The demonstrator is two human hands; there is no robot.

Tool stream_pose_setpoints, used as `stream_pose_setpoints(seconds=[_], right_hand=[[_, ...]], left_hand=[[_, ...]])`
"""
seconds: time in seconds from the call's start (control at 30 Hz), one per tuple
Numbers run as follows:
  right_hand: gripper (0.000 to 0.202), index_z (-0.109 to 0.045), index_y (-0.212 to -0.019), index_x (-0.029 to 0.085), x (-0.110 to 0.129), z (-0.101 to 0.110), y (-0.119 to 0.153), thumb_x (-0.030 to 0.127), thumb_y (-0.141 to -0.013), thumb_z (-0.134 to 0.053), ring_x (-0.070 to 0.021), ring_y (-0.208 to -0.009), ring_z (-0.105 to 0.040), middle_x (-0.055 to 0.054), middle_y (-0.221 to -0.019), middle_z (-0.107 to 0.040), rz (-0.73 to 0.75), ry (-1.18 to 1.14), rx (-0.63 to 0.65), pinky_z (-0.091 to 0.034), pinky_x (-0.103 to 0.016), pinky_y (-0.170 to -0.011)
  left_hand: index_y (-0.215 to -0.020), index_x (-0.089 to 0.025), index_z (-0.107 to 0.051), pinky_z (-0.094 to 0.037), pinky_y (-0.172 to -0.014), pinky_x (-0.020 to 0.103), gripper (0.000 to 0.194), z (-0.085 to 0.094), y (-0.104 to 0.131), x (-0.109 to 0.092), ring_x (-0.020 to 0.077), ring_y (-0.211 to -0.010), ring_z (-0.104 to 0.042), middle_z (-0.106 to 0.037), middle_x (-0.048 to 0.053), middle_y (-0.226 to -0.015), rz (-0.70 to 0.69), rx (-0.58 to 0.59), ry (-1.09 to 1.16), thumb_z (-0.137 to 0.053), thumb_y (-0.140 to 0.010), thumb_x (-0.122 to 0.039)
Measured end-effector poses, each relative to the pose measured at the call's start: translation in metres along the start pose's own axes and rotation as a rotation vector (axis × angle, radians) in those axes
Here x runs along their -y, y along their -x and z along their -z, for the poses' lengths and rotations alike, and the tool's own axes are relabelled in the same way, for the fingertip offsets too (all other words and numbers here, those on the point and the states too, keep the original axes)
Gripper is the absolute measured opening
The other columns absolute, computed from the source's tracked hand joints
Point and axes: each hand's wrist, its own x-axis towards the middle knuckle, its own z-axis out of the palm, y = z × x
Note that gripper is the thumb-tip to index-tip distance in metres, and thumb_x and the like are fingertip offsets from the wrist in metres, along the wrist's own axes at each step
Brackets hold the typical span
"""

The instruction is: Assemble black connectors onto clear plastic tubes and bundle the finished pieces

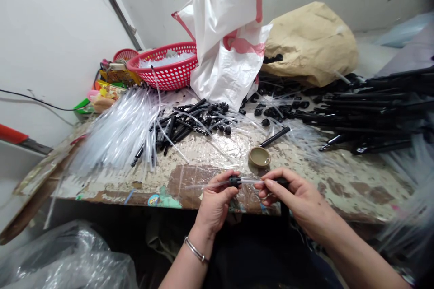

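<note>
Over the front edge of the worktable, my left hand [217,196] pinches a small black plastic fitting [233,181] between thumb and fingers. A clear thin tube [203,185] sticks out of it to the left. More clear tubing [251,181] runs from the fitting to my right hand [290,189], whose thumb and fingertips are closed on it. A dark piece [282,182] shows behind the right fingers, partly hidden. Just beyond my hands sits a small round dish [259,157] with liquid in it, and a black tube [275,137] lies against its far side.
A bundle of clear tubes [115,131] lies at left, black fittings [190,122] mid-table, and stacked black tubes [373,108] at right. Behind stand a red basket [169,74], a white sack [227,31] and a brown paper bag [312,40]. Plastic wrap [68,257] bulges below left.
</note>
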Motion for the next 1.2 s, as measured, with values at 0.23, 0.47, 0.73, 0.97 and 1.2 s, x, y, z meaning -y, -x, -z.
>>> stream_pose_setpoints(seconds=[0.23, 0.47, 0.73, 0.97, 1.2], right_hand=[[0.031, -0.056, -0.086, 0.018, 0.002, 0.004, 0.002, 0.047, -0.076, -0.064, -0.0156, -0.070, -0.063, -0.007, -0.083, -0.068, 0.037, 0.034, -0.015, -0.055, -0.030, -0.063], [0.029, -0.057, -0.088, 0.018, 0.001, 0.004, 0.004, 0.045, -0.079, -0.061, -0.0145, -0.071, -0.062, -0.006, -0.082, -0.067, 0.037, 0.070, 0.010, -0.055, -0.028, -0.062], [0.030, -0.060, -0.089, 0.018, -0.001, 0.000, 0.001, 0.045, -0.076, -0.063, -0.0183, -0.076, -0.065, -0.006, -0.087, -0.068, 0.011, 0.167, -0.008, -0.055, -0.033, -0.069], [0.027, -0.060, -0.082, 0.018, -0.006, -0.005, -0.009, 0.043, -0.075, -0.064, -0.0167, -0.069, -0.064, -0.003, -0.076, -0.068, 0.045, 0.311, -0.069, -0.051, -0.028, -0.062], [0.021, -0.064, -0.077, 0.019, 0.005, -0.011, -0.009, 0.039, -0.075, -0.062, -0.0185, -0.072, -0.064, -0.005, -0.081, -0.070, 0.177, 0.480, -0.114, -0.050, -0.029, -0.062]], left_hand=[[-0.084, -0.021, -0.074, -0.050, -0.075, 0.026, 0.033, 0.001, 0.000, -0.001, 0.0145, -0.075, -0.066, -0.074, 0.003, -0.092, -0.009, 0.021, -0.030, -0.082, -0.052, -0.014], [-0.086, -0.022, -0.074, -0.048, -0.078, 0.025, 0.035, 0.001, 0.000, -0.002, 0.0143, -0.081, -0.065, -0.074, 0.002, -0.093, -0.003, 0.056, -0.046, -0.081, -0.053, -0.013], [-0.085, -0.021, -0.074, -0.047, -0.080, 0.028, 0.035, 0.003, 0.001, -0.002, 0.0180, -0.086, -0.065, -0.074, 0.003, -0.095, 0.004, 0.059, -0.102, -0.081, -0.052, -0.011], [-0.094, -0.021, -0.071, -0.047, -0.081, 0.025, 0.036, 0.003, 0.000, -0.003, 0.0166, -0.091, -0.064, -0.072, 0.004, -0.103, 0.022, 0.057, -0.056, -0.078, -0.059, -0.014], [-0.090, -0.019, -0.070, -0.050, -0.065, 0.020, 0.028, 0.001, -0.004, -0.002, 0.0115, -0.069, -0.065, -0.073, 0.002, -0.081, 0.026, 0.032, 0.024, -0.078, -0.064, -0.024]])
